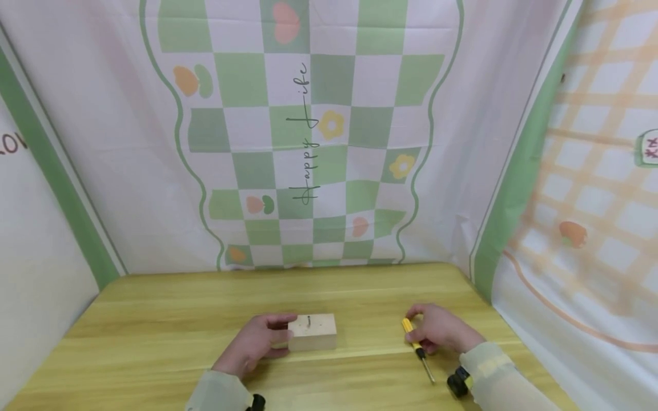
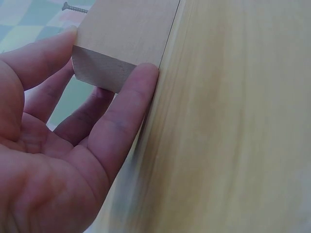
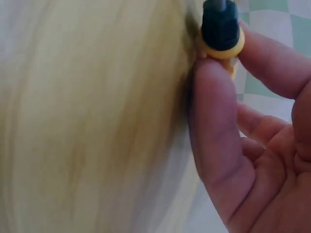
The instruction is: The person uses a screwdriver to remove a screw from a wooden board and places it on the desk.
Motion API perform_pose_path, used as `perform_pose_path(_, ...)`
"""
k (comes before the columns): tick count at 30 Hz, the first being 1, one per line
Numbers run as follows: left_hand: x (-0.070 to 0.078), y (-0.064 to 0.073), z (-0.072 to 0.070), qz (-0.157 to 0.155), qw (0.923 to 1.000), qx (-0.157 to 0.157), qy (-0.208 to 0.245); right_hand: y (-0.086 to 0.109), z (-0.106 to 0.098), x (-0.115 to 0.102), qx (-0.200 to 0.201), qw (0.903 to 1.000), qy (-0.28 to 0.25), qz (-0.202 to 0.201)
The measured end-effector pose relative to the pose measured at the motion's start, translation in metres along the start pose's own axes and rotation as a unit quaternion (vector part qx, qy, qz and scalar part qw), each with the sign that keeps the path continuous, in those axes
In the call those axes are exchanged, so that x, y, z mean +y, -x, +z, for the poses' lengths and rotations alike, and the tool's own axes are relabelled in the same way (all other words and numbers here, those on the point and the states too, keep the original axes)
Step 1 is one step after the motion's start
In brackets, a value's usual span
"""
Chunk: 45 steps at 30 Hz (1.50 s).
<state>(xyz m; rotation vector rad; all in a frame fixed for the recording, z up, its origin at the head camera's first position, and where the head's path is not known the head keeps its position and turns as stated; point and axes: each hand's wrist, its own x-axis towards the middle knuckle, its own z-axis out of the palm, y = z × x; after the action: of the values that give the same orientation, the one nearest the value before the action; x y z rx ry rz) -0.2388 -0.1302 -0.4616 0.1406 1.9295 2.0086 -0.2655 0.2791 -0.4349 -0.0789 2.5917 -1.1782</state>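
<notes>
A pale wooden block (image 1: pixel 312 341) lies on the table with a screw (image 1: pixel 309 321) standing up from its top face, beside a few small dark marks. My left hand (image 1: pixel 264 338) holds the block by its left end, thumb and fingers spread round the corners. The left wrist view shows the thumb and fingertips at that end and the screw (image 2: pixel 74 7) sticking out beyond. Off to the right, my right hand (image 1: pixel 438 329) pinches the yellow handle of a screwdriver (image 1: pixel 408 326) between thumb and fingers. Its black collar and metal shaft point back toward me, low over the table.
The wooden table (image 1: pixel 169 319) has a rounded far edge. Behind it hangs a cloth (image 1: pixel 247 131) with green checks, and another patterned cloth (image 1: pixel 591 188) hangs at the right. Both wrists carry small black cameras on bands.
</notes>
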Motion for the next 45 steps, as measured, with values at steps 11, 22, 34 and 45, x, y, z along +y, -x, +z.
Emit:
perform_pose_path(11, 0.000, 0.001, 0.001, 0.001, 1.0000, 0.003, -0.001, -0.002, -0.017, -0.032, 0.101, 0.9846, -0.142, -0.008)
perform_pose_path(22, -0.002, 0.000, -0.001, 0.006, 1.0000, 0.004, -0.001, -0.023, 0.050, -0.068, -0.054, 0.8708, -0.485, -0.060)
perform_pose_path(34, -0.002, -0.002, 0.001, 0.010, 0.9999, 0.005, -0.001, -0.031, 0.106, -0.079, -0.112, 0.9226, -0.362, -0.071)
perform_pose_path(45, -0.002, -0.002, -0.002, 0.004, 1.0000, 0.003, -0.008, -0.033, 0.113, -0.079, -0.118, 0.9354, -0.325, -0.072)
